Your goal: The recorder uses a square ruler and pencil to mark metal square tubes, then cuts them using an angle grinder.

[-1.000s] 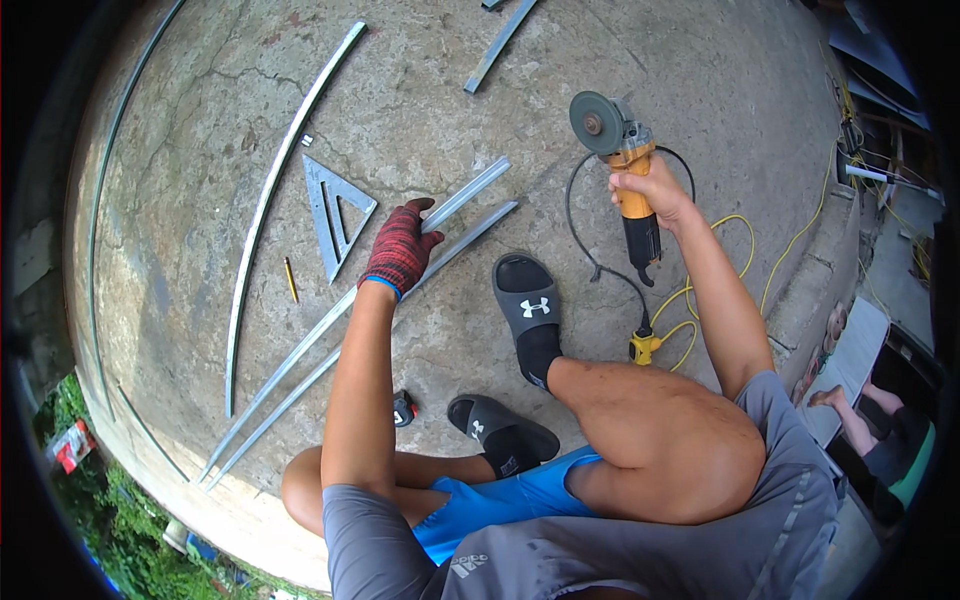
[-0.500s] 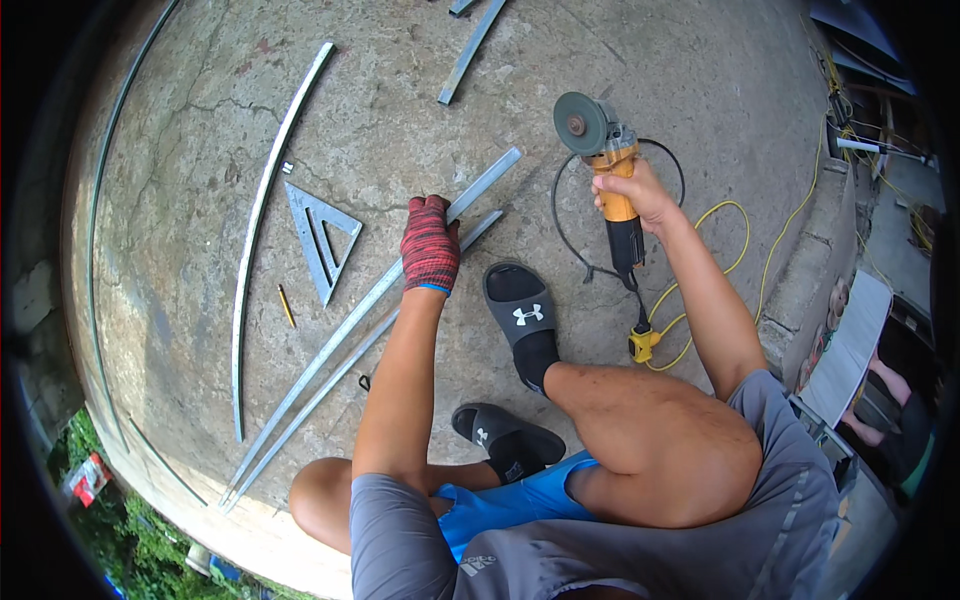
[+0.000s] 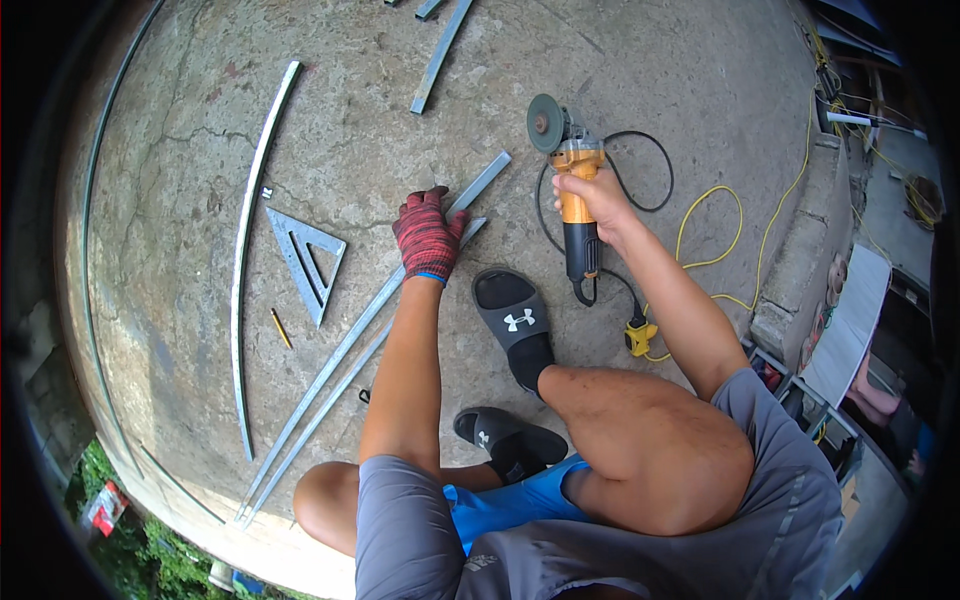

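Observation:
My left hand (image 3: 428,237), in a red and black knit glove, is closed over a long silver metal bar (image 3: 482,186) lying slantwise on the concrete. Beside that bar runs a second, thinner-looking metal bar (image 3: 335,398), close to parallel with it. My bare right hand (image 3: 592,203) grips a yellow and black angle grinder (image 3: 578,160) by its body. The grinder's dark disc (image 3: 545,122) is up at the far end, off to the right of the bar's tip. Whether the disc spins cannot be told.
A triangular speed square (image 3: 308,262), a yellow pencil (image 3: 281,328) and another long bar (image 3: 242,250) lie at left. More metal pieces (image 3: 440,60) lie at the far side. The yellow cord (image 3: 735,225) loops at right, its yellow connector (image 3: 639,338) near my knee. My sandalled foot (image 3: 515,320) is close to the bars.
The grinder in my right hand has shifted left, nearer the bar's end. My left hand has stayed on the bar, its fingers slightly rearranged. The view has shifted a little.

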Demonstrator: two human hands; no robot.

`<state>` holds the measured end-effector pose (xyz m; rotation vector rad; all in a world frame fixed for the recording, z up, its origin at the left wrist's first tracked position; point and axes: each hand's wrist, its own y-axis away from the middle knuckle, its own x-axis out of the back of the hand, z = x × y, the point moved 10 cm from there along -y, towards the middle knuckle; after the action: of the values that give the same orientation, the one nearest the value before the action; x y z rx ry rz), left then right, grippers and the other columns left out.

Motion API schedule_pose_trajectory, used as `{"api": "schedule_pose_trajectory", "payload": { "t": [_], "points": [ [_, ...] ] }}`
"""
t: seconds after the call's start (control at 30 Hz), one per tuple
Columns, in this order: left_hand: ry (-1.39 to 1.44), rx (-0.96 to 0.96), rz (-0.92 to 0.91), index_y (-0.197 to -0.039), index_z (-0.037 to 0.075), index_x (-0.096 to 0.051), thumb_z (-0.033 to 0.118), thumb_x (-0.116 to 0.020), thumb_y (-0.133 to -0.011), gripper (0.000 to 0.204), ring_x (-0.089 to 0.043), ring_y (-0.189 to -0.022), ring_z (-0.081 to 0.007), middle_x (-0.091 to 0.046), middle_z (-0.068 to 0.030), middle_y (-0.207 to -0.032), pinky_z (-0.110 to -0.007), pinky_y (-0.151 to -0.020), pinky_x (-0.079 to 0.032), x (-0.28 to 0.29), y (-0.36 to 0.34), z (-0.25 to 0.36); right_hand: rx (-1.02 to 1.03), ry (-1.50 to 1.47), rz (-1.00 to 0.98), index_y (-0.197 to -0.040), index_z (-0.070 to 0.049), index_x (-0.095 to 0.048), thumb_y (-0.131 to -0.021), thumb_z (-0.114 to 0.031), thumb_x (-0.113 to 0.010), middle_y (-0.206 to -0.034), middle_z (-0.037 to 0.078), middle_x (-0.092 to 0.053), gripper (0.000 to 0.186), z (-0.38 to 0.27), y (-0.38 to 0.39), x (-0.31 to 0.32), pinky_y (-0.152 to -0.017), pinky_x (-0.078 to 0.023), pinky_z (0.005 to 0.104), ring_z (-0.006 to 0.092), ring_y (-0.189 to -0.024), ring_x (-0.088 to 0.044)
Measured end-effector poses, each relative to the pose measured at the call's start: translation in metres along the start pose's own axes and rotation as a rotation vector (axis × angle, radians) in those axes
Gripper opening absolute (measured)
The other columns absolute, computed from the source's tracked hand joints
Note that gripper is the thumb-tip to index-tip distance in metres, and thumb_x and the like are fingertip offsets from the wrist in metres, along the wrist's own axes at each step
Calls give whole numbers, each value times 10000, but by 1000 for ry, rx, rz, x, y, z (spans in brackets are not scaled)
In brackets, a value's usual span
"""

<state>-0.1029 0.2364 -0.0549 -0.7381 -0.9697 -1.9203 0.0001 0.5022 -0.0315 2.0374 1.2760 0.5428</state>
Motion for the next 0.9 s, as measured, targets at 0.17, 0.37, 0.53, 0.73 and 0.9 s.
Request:
{"api": "schedule_pose_trajectory", "payload": {
  "t": [0.17,0.37,0.53,0.73,0.9],
  "points": [
    [-53,-31,-78,-1252,136,-720,204,-813,-843,424,-612,-1163,-393,-662,-176,-1213,-500,-1025,-499,-12,12,-21,-28,-12,34,-1020,11,-699,-867,-126,-818,-868,75,-710,238,10,6,-11,-637,-572,300,161,-702,-703],
    [46,-86,43,-1244,126,-727,142,-802,-821,430,-604,-1127,-403,-661,-186,-1178,-499,-1015,-505,-5,-7,-9,-47,-17,64,-1009,9,-698,-865,-121,-819,-858,71,-710,229,13,-1,-16,-632,-571,303,157,-699,-702],
    [14,-80,4,-1363,227,-684,120,-765,-849,531,-600,-1168,-396,-648,-170,-1265,-492,-1033,-505,-13,-11,-6,-50,48,102,-1050,12,-679,-870,-134,-819,-871,68,-698,270,12,-12,-9,-634,-569,301,158,-715,-697],
    [-66,-38,-144,-1443,294,-634,80,-720,-883,606,-591,-1211,-390,-629,-162,-1341,-496,-1063,-491,-33,-22,10,-31,44,137,-1003,7,-709,-848,-118,-824,-837,70,-706,230,6,-19,-1,-613,-561,304,162,-674,-693],
    [-32,-45,-24,-1432,263,-638,70,-720,-879,592,-597,-1205,-377,-625,-171,-1331,-491,-1052,-494,-24,-44,34,5,34,193,-1027,9,-693,-863,-130,-812,-854,78,-697,246,0,-27,18,-631,-567,300,167,-699,-692]
  ]
}}
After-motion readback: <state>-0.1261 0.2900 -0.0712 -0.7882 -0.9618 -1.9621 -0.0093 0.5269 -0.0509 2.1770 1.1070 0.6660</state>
